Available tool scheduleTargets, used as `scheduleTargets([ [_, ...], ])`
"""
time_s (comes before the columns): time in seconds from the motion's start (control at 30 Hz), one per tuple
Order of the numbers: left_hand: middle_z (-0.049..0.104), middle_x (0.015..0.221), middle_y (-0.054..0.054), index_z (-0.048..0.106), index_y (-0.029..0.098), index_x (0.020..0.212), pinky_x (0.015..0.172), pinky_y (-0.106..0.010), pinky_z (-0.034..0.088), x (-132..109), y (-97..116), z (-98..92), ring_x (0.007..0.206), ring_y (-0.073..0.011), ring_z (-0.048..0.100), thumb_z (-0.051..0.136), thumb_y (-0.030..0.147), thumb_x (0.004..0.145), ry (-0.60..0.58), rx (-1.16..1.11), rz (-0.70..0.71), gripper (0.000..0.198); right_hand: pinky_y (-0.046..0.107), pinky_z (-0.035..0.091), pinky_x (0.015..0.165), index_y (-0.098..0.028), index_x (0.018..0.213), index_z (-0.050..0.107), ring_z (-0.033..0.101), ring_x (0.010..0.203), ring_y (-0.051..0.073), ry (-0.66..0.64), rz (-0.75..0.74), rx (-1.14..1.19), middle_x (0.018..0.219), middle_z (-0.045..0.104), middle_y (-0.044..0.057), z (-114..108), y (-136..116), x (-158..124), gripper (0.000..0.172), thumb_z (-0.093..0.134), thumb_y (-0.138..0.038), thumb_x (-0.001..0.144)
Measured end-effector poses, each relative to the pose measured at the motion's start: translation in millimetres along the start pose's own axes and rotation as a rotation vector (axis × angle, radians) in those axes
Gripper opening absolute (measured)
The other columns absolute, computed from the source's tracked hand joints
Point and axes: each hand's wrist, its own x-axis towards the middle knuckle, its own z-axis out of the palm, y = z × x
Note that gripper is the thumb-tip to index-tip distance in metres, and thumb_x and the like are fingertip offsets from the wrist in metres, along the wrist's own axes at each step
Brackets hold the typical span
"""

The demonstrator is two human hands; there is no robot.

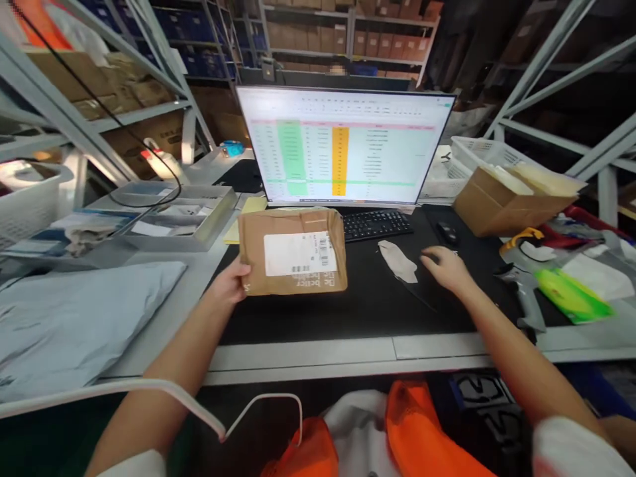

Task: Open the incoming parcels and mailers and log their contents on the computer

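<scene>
Brown paper-wrapped parcel [253, 248], head view, taken as clock centre, with 12 toward the monitor [348, 149].

Step in hand (judged): parcel held up for its white shipping label [293, 255] to be seen; the label faces the wearer, uncovered. Any next move calls for a steady left-hand hold, label clear of the thumb; should the right hand join in, it would have to come across toward 9.

Orientation: long axis runs roughly 9 to 3, only moderately longer than the other side. Labelled face points up and back toward the wearer, far edge tilted toward 12. White lettering [315, 281] along the near edge appears upside down to the wearer. Whether that edge clears the black mat [308, 324] cannot be told.

Grip: left hand [231, 281] pinches the 8 o'clock corner, thumb on the front; fingers behind are hidden. Right hand [446, 267], out at 3, has loosely bent fingers, nothing visible in them, just nearside of the mouse [448, 233].

Surroundings: pale scrap [398, 260] at 3, between parcel and right hand; keyboard [380, 225] between 2 and 3; handheld barcode scanner [529, 298] between 3 and 4, well apart; grey poly mailer [89, 318] between 8 and 9.
</scene>
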Motion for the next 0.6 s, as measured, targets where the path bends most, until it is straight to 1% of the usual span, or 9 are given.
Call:
scheduleTargets([
  [0.03,0.071,0.131,-0.014,0.055,0.019,0.146,0.098,-0.058,0.059,0.8,0.2,15.6,0.129,-0.0475,0.060,0.080,0.038,0.050,-0.080,-0.013,0.008,0.101,0.036,0.042,0.111,-0.013,0.122,0.071,0.058,0.124,0.028,-0.053,-0.037,-0.051,0.131,0.067,0.016,12.9,-17.9,20.0,0.040,0.048,-0.036,0.098],
  [0.1,0.064,0.142,-0.013,0.043,0.024,0.155,0.104,-0.055,0.057,0.4,-1.4,41.2,0.133,-0.0460,0.057,0.080,0.029,0.045,-0.219,-0.014,0.036,0.117,0.038,0.038,0.113,-0.010,0.136,0.064,0.050,0.134,0.029,-0.052,-0.045,-0.072,0.142,0.061,0.016,35.5,-43.3,53.4,0.045,0.050,-0.033,0.100],
  [0.13,0.061,0.146,-0.013,0.038,0.026,0.159,0.106,-0.054,0.056,-0.8,-3.3,49.3,0.135,-0.0450,0.056,0.081,0.027,0.044,-0.267,-0.005,0.048,0.123,0.041,0.037,0.114,-0.010,0.141,0.061,0.046,0.137,0.030,-0.054,-0.046,-0.084,0.146,0.058,0.017,44.5,-51.6,65.8,0.047,0.051,-0.033,0.100],
  [0.2,0.058,0.150,-0.013,0.029,0.028,0.163,0.108,-0.052,0.053,-4.2,-7.3,54.6,0.136,-0.0433,0.055,0.083,0.026,0.045,-0.340,0.017,0.038,0.130,0.046,0.034,0.114,-0.011,0.145,0.057,0.041,0.141,0.033,-0.052,-0.041,-0.096,0.146,0.057,0.017,58.0,-61.7,82.1,0.050,0.054,-0.034,0.101],
  [0.27,0.057,0.151,-0.015,0.027,0.028,0.164,0.110,-0.050,0.052,-7.8,-9.7,49.4,0.137,-0.0426,0.055,0.087,0.029,0.047,-0.381,0.035,0.010,0.132,0.051,0.031,0.114,-0.010,0.146,0.056,0.041,0.139,0.035,-0.043,-0.031,-0.118,0.141,0.060,0.019,66.8,-66.1,90.4,0.050,0.052,-0.035,0.102],
  [0.37,0.053,0.154,-0.016,0.029,0.027,0.164,0.111,-0.049,0.050,-11.9,-8.8,39.3,0.139,-0.0416,0.053,0.093,0.043,0.051,-0.369,0.015,0.046,0.131,0.055,0.030,0.111,-0.009,0.145,0.058,0.044,0.133,0.036,-0.023,-0.012,-0.155,0.133,0.062,0.023,73.9,-70.3,98.1,0.050,0.047,-0.037,0.105],
  [0.5,0.050,0.157,-0.014,0.038,0.028,0.160,0.111,-0.044,0.050,-13.4,-8.3,39.3,0.138,-0.0385,0.055,0.087,0.072,0.061,-0.297,-0.084,0.194,0.119,0.053,0.033,0.107,-0.011,0.125,0.072,0.045,0.129,0.038,-0.051,-0.009,-0.200,0.132,0.061,0.023,68.9,-78.6,105.0,0.045,0.048,-0.043,0.104],
  [0.53,0.053,0.155,-0.015,0.043,0.026,0.158,0.110,-0.044,0.050,-13.0,-9.4,40.4,0.136,-0.0381,0.057,0.084,0.074,0.064,-0.273,-0.092,0.212,0.113,0.052,0.034,0.107,-0.011,0.126,0.072,0.044,0.131,0.037,-0.054,-0.011,-0.207,0.135,0.059,0.022,64.4,-79.2,103.0,0.045,0.048,-0.042,0.104],
  [0.6,0.058,0.149,-0.016,0.054,0.023,0.150,0.109,-0.045,0.051,-11.7,-12.6,41.6,0.132,-0.0376,0.060,0.080,0.071,0.072,-0.215,-0.075,0.242,0.096,0.048,0.036,0.106,-0.012,0.137,0.065,0.045,0.133,0.035,-0.061,-0.023,-0.211,0.141,0.058,0.020,52.2,-75.3,89.5,0.047,0.049,-0.040,0.103],
])
